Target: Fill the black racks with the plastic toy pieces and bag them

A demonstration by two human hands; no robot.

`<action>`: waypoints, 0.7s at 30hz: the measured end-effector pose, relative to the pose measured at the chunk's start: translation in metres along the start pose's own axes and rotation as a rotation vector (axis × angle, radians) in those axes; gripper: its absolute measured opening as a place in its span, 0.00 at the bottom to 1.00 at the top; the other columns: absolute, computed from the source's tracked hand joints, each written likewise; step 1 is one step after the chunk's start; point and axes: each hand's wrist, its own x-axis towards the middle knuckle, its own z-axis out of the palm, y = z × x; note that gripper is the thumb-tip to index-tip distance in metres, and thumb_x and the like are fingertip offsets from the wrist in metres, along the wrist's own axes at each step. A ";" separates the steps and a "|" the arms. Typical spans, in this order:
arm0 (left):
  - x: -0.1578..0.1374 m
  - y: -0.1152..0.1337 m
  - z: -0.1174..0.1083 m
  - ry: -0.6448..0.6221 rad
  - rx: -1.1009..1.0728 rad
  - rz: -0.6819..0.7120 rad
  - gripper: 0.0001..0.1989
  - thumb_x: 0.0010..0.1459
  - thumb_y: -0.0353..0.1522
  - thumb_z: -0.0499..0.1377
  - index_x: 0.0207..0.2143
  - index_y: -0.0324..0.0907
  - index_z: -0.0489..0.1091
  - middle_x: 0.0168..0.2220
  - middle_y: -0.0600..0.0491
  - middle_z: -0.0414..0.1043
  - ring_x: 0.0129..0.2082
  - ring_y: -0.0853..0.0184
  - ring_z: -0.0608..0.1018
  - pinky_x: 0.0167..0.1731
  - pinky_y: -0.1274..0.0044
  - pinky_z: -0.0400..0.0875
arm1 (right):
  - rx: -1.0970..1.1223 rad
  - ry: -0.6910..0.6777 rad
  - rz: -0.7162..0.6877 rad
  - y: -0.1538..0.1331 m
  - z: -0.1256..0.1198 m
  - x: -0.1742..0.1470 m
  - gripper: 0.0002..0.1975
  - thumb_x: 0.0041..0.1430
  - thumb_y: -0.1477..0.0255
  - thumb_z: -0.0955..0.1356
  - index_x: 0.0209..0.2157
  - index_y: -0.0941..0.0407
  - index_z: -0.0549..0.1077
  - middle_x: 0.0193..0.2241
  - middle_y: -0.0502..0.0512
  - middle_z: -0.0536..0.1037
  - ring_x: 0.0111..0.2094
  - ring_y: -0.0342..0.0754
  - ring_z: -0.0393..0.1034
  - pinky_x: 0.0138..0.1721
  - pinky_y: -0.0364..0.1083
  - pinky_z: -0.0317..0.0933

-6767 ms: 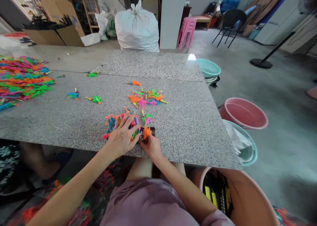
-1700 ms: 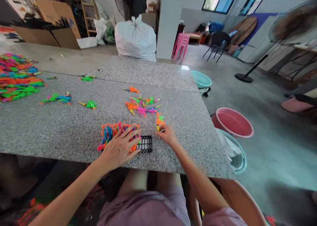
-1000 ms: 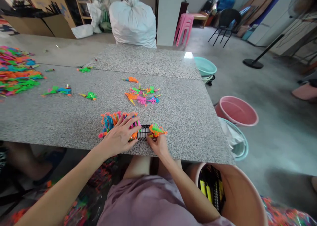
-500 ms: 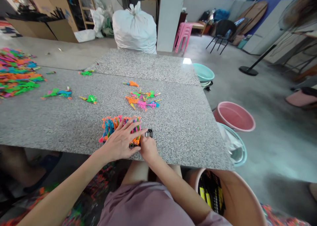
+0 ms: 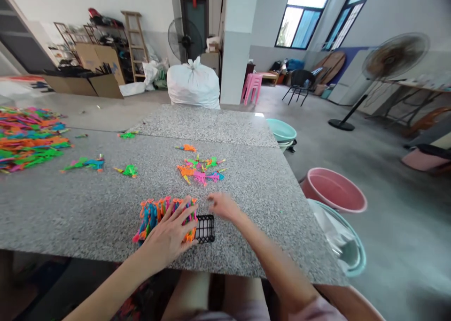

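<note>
My left hand (image 5: 171, 231) lies with fingers spread over a tightly packed row of small plastic toys (image 5: 152, 217) in orange, blue, pink and green. The row stands in a black plastic rack (image 5: 205, 228), whose bare lattice end shows on the right. Just above that end is my right hand (image 5: 224, 205), slightly blurred, fingers partly bent and a little apart, with nothing visible in them. Beyond it lies a loose cluster of similar toys (image 5: 200, 176). A single orange toy (image 5: 189, 148) rests behind the cluster.
A large heap of toys (image 5: 30, 142) covers the table's left side, with a few strays, including a green one (image 5: 130, 171), nearer. Past the right edge stand a pink tub (image 5: 336, 189) and turquoise basins (image 5: 282, 129). A white sack (image 5: 193, 85) stands behind the table.
My right hand has lifted off the rack's right end and moved up and away, uncovering the lattice. My left hand stays on the row. The head view has tilted upward.
</note>
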 end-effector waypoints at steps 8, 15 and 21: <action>-0.003 0.001 -0.003 0.006 0.041 -0.007 0.14 0.59 0.37 0.61 0.47 0.48 0.71 0.62 0.49 0.62 0.66 0.49 0.57 0.60 0.50 0.57 | -0.073 0.238 0.034 0.054 -0.039 0.085 0.10 0.57 0.85 0.64 0.38 0.63 0.74 0.38 0.64 0.78 0.51 0.52 0.67 0.53 0.47 0.59; 0.000 0.003 -0.008 -0.018 0.001 -0.018 0.11 0.62 0.39 0.57 0.45 0.45 0.72 0.62 0.48 0.61 0.67 0.49 0.55 0.63 0.50 0.52 | 0.019 0.246 0.193 0.078 -0.008 0.013 0.13 0.58 0.82 0.63 0.45 0.62 0.68 0.39 0.63 0.76 0.39 0.50 0.71 0.43 0.46 0.61; 0.003 0.002 -0.009 -0.012 0.008 0.022 0.12 0.63 0.40 0.55 0.45 0.45 0.72 0.61 0.47 0.62 0.68 0.48 0.54 0.61 0.49 0.56 | 0.611 0.161 0.059 0.029 0.034 -0.018 0.15 0.53 0.72 0.69 0.44 0.57 0.67 0.29 0.50 0.76 0.28 0.44 0.70 0.31 0.42 0.62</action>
